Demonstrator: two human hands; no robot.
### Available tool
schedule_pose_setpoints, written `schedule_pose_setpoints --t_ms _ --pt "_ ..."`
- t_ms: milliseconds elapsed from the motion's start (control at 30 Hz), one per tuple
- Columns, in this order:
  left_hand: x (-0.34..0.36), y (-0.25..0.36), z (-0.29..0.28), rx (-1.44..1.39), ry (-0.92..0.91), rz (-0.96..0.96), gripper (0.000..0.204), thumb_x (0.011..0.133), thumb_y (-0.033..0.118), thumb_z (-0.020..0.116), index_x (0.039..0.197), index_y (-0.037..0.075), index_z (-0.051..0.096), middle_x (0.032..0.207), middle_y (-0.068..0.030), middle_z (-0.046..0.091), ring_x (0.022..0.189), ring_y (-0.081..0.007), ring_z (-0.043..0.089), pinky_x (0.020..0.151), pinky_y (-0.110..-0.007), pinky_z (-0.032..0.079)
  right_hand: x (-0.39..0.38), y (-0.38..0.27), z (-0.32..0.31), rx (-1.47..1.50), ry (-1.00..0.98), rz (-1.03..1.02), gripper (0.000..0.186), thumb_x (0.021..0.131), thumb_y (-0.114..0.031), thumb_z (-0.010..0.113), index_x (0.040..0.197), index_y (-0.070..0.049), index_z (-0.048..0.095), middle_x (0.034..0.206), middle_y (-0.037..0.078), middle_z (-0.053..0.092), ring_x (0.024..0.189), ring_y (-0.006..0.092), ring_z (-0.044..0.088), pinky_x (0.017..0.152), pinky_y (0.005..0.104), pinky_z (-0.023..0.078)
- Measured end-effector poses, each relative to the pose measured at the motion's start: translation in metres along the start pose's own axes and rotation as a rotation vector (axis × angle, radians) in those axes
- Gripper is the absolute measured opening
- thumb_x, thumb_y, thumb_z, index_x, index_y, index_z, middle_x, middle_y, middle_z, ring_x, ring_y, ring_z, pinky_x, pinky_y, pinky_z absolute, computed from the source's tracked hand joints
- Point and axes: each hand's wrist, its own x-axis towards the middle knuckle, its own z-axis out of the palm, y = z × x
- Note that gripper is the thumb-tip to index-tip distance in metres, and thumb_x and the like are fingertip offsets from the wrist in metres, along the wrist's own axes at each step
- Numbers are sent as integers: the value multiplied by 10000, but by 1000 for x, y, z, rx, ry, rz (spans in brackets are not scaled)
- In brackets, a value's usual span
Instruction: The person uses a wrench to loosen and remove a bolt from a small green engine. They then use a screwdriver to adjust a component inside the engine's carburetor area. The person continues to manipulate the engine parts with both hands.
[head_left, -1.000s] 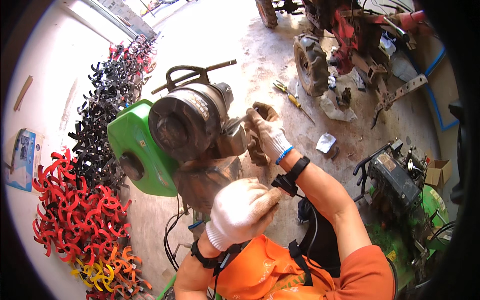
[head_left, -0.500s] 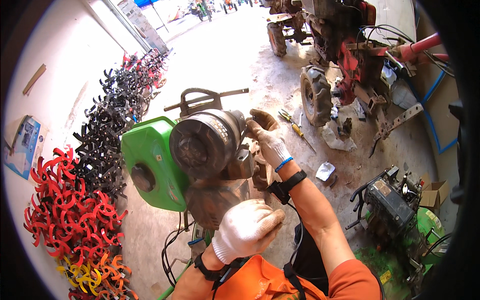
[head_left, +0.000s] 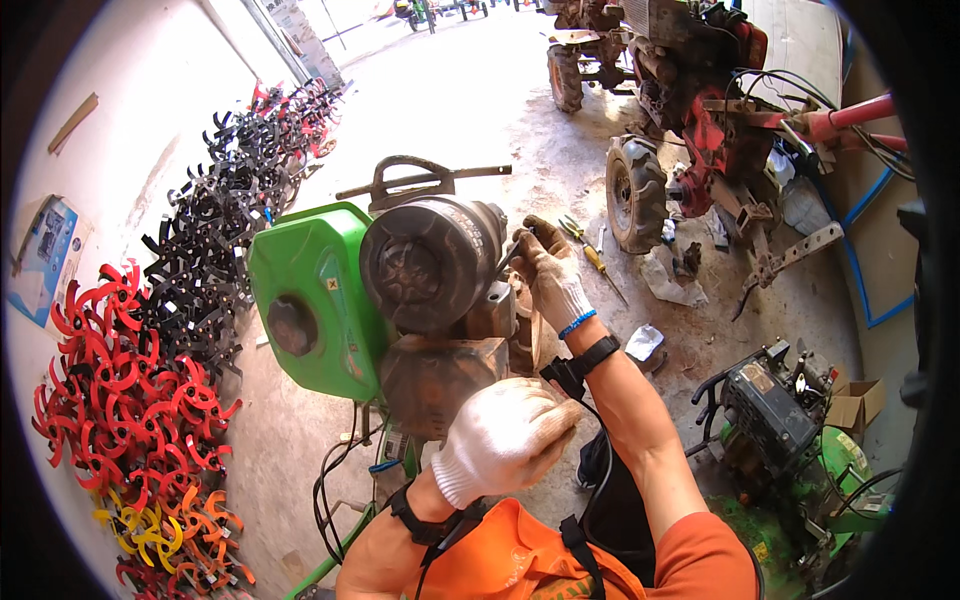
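In front of me stands a machine with a green fuel tank (head_left: 345,300), a round black air cleaner (head_left: 415,265) and a dirty brown cover (head_left: 440,385). My right hand (head_left: 550,268), in a soiled work glove, is at the engine's right side. Its fingers are pinched around a thin dark rod (head_left: 508,258), whose lower end runs toward the engine; I cannot tell whether it is attached. My left hand (head_left: 510,435), in a whiter glove, is closed beside the lower right of the brown cover. Its curled fingers hide whatever they may hold.
Pliers (head_left: 571,227) and a yellow-handled screwdriver (head_left: 596,262) lie on the floor right of the engine. Red and black curved tiller blades (head_left: 130,400) are heaped along the left wall. A red tractor-like machine (head_left: 710,140) stands far right, another engine (head_left: 780,405) near right, beside a cardboard box (head_left: 855,405).
My right hand has drawn slightly away from the engine, and the thin dark rod in its fingers now shows. The left hand stays closed near the cover. The view has shifted a little.
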Motion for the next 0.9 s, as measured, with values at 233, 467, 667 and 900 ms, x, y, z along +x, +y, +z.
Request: schedule_pose_setpoints --t_ms 233,467,667,900 --pt "4 3 -2 18 9 13 302 910 66 919 1204 31 860 1001 -129 828 943 -354 831 927 -474 689 -5 0 0 -87 39 -21 370 1215 -134 782 1565 -57 691 1257 73 817 948 153 807 806 295 707" --pt "-7 -6 22 272 59 76 149 865 189 828 938 83 754 840 -51 698 812 -299 726 765 -453 608 -11 -37 -28 -263 19 -198 426 1204 -193 824 1596 -56 728 1333 69 815 1132 157 777 972 318 671" --pt "-23 -7 50 338 -157 54 121 890 216 833 964 121 820 869 -54 774 892 -281 790 817 -422 611 -49 -93 -52 -371 51 -380 353 1186 -93 814 1538 -90 788 1429 53 851 1188 154 814 912 296 701" --pt "-16 -10 65 335 -366 -33 154 878 234 829 907 83 823 882 -147 835 872 -391 846 846 -513 673 -89 -123 -54 -468 -17 -460 383 1200 -88 788 1580 -52 765 1430 50 841 1165 129 792 919 302 665"
